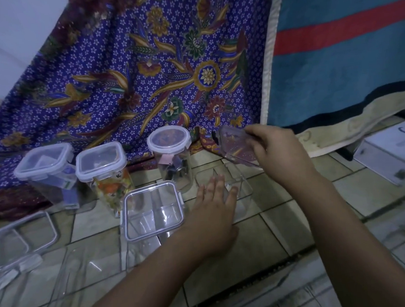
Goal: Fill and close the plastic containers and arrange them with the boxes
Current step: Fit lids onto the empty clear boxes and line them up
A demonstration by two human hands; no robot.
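Note:
My right hand (pixel 278 148) holds a clear rectangular lid (pixel 236 146), tilted, above an open clear container (pixel 243 191) on the tiled floor. My left hand (pixel 215 209) lies against that container's near side with straight fingers. Just left of it stands an empty clear container with a lid on it (pixel 152 209). Behind stand three lidded, filled containers: a square one at the left (pixel 46 172), a square one with colourful contents (pixel 105 173), and a round one (pixel 170 155).
A loose clear lid (pixel 19 238) lies at the left, and an open clear container (pixel 69 280) lies near the front edge. A purple batik cloth (pixel 144 73) and a blue towel (pixel 345 61) hang behind. White boxes (pixel 391 151) sit at the right.

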